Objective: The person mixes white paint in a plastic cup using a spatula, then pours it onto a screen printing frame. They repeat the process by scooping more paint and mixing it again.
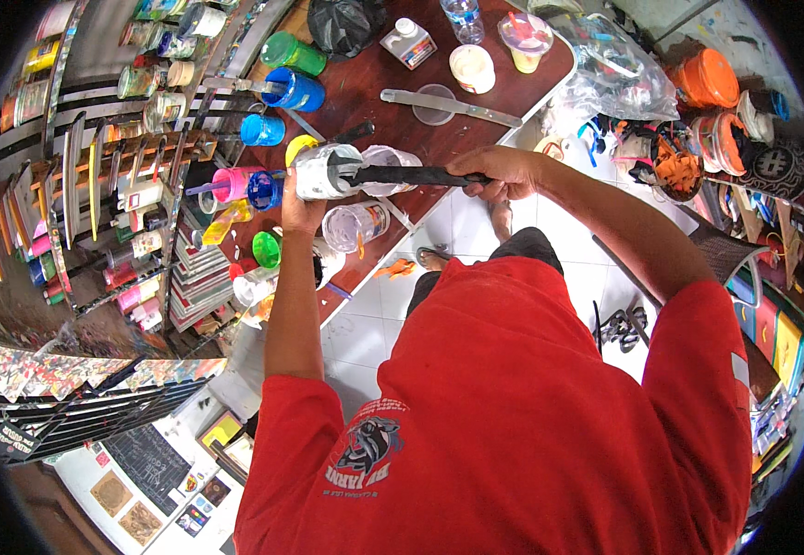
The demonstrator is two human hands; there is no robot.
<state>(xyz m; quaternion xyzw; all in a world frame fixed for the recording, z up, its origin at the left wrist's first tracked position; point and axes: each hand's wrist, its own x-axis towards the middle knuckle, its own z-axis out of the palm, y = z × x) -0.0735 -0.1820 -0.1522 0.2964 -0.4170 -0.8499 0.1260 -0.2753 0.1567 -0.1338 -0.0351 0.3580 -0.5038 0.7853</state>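
Note:
My left hand [303,211] is closed around a white plastic tub [320,176], which tilts with its mouth toward the right. Grey material shows inside its mouth. In my right hand [502,172] is a long black stick [406,175], held level by one end. Its other end reaches into the mouth of the white tub; what the tip touches there is hidden. Just behind the stick is a clear-walled tub [389,159], and another clear tub [357,227] lies below it at the table edge.
On the dark red table [365,88] are a flat metal strip [453,106], a cream tub [472,70], a white bottle [408,43], a lidded cup [525,43], blue tubs [293,91] and a green jar [294,54]. Racks of paint jars [143,83] stand left. A chair [721,242] is at right.

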